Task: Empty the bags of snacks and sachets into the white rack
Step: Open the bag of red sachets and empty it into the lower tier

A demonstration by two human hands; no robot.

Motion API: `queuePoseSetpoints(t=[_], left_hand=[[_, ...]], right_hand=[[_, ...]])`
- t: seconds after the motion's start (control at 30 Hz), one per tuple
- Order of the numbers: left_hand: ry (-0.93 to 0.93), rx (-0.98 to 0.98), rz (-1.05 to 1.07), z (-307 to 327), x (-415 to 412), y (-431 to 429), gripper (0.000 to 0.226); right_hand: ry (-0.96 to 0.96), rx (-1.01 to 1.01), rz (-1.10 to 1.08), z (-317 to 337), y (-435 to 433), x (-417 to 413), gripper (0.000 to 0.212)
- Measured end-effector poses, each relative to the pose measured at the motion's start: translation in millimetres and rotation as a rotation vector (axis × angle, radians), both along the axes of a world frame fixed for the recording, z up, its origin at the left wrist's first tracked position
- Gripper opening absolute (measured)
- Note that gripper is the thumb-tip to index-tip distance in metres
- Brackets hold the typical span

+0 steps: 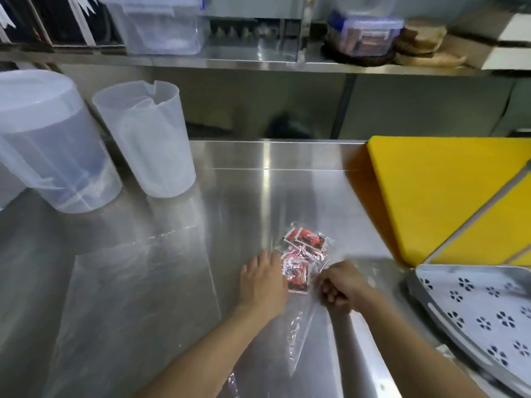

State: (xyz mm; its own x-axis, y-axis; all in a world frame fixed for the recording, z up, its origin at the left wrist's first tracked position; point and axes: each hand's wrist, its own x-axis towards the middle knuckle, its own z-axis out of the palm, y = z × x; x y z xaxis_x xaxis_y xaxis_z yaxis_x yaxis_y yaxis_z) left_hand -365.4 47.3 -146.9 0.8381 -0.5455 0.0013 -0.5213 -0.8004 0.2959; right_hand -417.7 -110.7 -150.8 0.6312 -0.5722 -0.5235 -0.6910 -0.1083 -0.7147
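Observation:
A clear plastic bag [298, 328] lies on the steel counter with several red and black sachets [304, 242] inside it. My left hand [263, 280] lies flat, palm down, on the bag's left side next to the sachets. My right hand [339, 285] is curled into a fist just right of the sachets and pinches the clear plastic. The white rack [482, 311], with flower-shaped holes, sits tilted at the right edge of the counter, apart from both hands.
A yellow cutting board [436, 196] lies at the back right. Two translucent plastic containers [149, 139] stand at the back left. Another flat clear bag [129, 311] lies left of my forearm. A steel shelf [258, 63] with lidded boxes runs above.

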Motion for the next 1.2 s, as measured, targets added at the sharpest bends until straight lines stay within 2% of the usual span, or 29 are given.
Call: queuePoseSetpoints(t=[0.1, 0.2, 0.27, 0.4, 0.47, 0.53, 0.57, 0.6, 0.63, 0.67, 0.73, 0.8, 0.9, 1.07, 1.2], left_hand=[[0.314, -0.133, 0.158, 5, -1, -8, 0.042], [0.643, -0.440, 0.295, 10, -2, -8, 0.036], [0.833, -0.626, 0.266, 18, -3, -4, 0.033], [1.064, -0.939, 0.186, 32, -3, 2, 0.032], [1.165, -1.069, 0.175, 35, -5, -1, 0.036], [1.170, -1.112, 0.234, 35, -8, -8, 0.036], [1.109, -1.077, 0.266, 31, -8, -12, 0.035], [0.972, -0.999, 0.277, 26, -10, -15, 0.031], [0.754, -0.831, 0.216, 18, -9, -16, 0.024], [0.521, -0.586, 0.073, 8, -9, -14, 0.022], [0.271, -0.104, -0.153, -13, -9, -7, 0.047], [0.226, 0.138, -0.189, -22, -11, -3, 0.063], [0.199, 0.256, -0.152, -21, -20, -5, 0.061], [0.073, 0.455, -0.126, -17, -24, 7, 0.065], [0.100, 0.561, 0.010, -7, -14, 26, 0.074]], right_hand=[[-0.030, -0.152, 0.023, -1, 9, 0, 0.004], [-0.101, -0.290, 0.084, 7, 25, -2, 0.035], [-0.192, -0.155, 0.141, 23, 35, -1, 0.038], [-0.281, 0.195, 0.238, 57, 43, -2, 0.013], [-0.269, 0.285, 0.176, 60, 40, 0, 0.013], [-0.266, 0.368, 0.020, 51, 32, 2, 0.017], [-0.281, 0.412, -0.054, 47, 28, 1, 0.016], [-0.286, 0.451, -0.110, 42, 22, -1, 0.020], [-0.285, 0.483, -0.151, 36, 17, -4, 0.025], [-0.275, 0.483, -0.179, 30, 11, -9, 0.026], [-0.210, 0.360, -0.190, 20, -1, -20, 0.018], [-0.096, 0.121, -0.133, 13, -10, -25, 0.026], [0.026, -0.188, 0.013, 12, -15, -29, 0.043], [0.106, -0.428, 0.228, 11, -17, -25, 0.034], [0.184, -0.491, 0.277, 10, -13, -20, 0.037]])
